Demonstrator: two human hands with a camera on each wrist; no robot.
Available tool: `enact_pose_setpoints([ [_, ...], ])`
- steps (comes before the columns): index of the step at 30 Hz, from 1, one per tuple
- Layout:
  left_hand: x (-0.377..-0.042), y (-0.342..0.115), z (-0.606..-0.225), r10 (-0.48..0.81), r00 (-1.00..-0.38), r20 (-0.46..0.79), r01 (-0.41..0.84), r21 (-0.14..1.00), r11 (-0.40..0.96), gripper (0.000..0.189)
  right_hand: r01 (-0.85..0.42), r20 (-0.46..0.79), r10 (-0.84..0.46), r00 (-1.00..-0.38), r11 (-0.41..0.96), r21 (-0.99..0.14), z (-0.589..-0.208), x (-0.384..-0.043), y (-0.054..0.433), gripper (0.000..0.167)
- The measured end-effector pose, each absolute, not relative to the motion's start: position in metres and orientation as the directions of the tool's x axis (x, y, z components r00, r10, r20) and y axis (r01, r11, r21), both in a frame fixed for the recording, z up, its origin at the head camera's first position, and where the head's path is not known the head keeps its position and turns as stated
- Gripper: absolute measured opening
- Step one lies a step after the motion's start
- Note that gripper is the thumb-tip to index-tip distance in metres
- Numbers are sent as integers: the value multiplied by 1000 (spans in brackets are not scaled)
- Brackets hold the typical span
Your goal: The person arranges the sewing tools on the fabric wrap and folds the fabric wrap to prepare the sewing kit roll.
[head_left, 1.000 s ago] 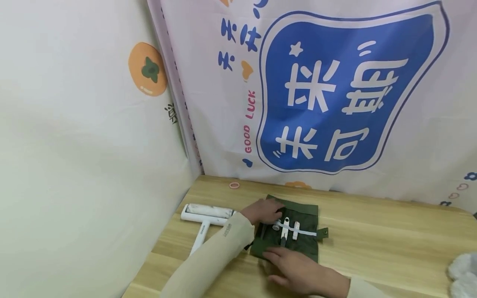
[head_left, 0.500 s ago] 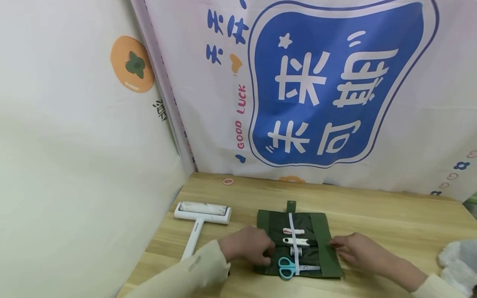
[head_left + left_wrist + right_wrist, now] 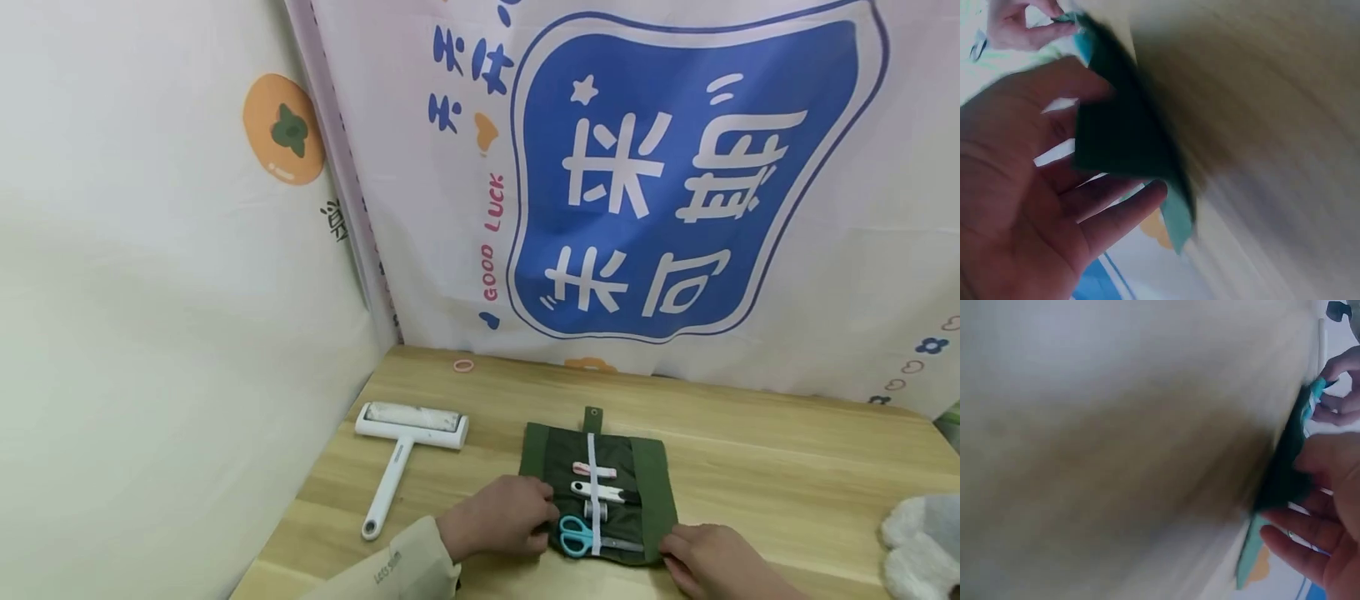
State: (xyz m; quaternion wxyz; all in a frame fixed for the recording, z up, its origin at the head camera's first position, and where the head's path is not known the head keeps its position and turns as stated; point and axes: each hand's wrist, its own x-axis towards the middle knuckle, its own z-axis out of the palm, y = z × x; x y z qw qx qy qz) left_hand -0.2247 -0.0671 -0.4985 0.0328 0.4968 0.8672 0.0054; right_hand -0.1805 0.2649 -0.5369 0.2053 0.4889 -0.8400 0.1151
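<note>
A dark green fabric sewing kit (image 3: 655, 492) lies unfolded on the table, its snap tab pointing away. Under its white elastic band sit turquoise-handled scissors (image 3: 576, 537), a grey thread spool (image 3: 596, 510), a white tool with a dark tip (image 3: 597, 492) and a small pink-and-white item (image 3: 594, 471). My left hand (image 3: 501, 517) pinches the kit's left edge near the front corner. In the left wrist view, thumb and fingers lie on either side of the green fabric (image 3: 1119, 134). My right hand (image 3: 716, 557) pinches the front right corner, its thumb and fingers about the fabric (image 3: 1282, 478).
A white lint roller (image 3: 408, 429) lies left of the kit on the wooden table (image 3: 780, 475). Something grey and fluffy (image 3: 922, 542) sits at the right edge. Printed cloth walls (image 3: 420, 208) stand behind and on the left.
The kit has turned about a quarter turn, so its tab now points away, and the scissors have come into view. Both hands have shifted to its left and right edges.
</note>
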Motion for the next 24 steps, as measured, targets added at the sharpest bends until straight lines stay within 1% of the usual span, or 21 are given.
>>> enact_pose_setpoints([
  [2, -227, -72, -498, 845, -534, -27, 835, 142, 532, 13, -852, 446, -743, -499, 515, -95, -531, -180, 263, 11],
  [4, -229, -78, -497, 816, -578, 7, 793, 241, 560, 17, -809, 406, -702, -586, 535, -243, -522, -180, 262, 10],
  [7, -232, -87, -496, 754, -653, 68, 731, 315, 605, 18, -720, 357, -627, -693, 576, -386, -513, -183, 260, 8],
  [9, -236, -91, -497, 710, -697, 97, 693, 343, 634, 15, -659, 321, -578, -750, 613, -436, -511, -189, 259, 7],
  [10, -239, -91, -499, 696, -710, 109, 681, 357, 639, 12, -633, 311, -553, -773, 637, -441, -512, -193, 259, 6],
  [13, -249, -89, -508, 681, -722, 119, 666, 386, 638, 8, -556, 254, -498, -829, 689, -466, -523, -205, 260, 5],
  [15, -255, -87, -513, 691, -714, 109, 673, 380, 635, 8, -528, 231, -478, -847, 710, -466, -531, -210, 259, 4],
  [18, -259, -85, -514, 707, -704, 62, 677, 358, 643, 11, -527, 242, -470, -849, 716, -457, -539, -213, 259, 11],
  [20, -261, -85, -513, 719, -695, 27, 682, 342, 647, 15, -550, 267, -481, -835, 711, -439, -540, -214, 259, 14],
  [22, -262, -85, -511, 742, -671, -7, 699, 328, 635, 20, -573, 280, -501, -819, 700, -426, -538, -214, 259, 9],
  [23, -262, -85, -510, 754, -657, -21, 711, 315, 628, 25, -587, 285, -513, -809, 698, -410, -537, -213, 260, 5],
  [24, -262, -85, -510, 763, -645, -41, 718, 309, 623, 30, -606, 293, -531, -795, 697, -382, -536, -212, 261, 5],
])
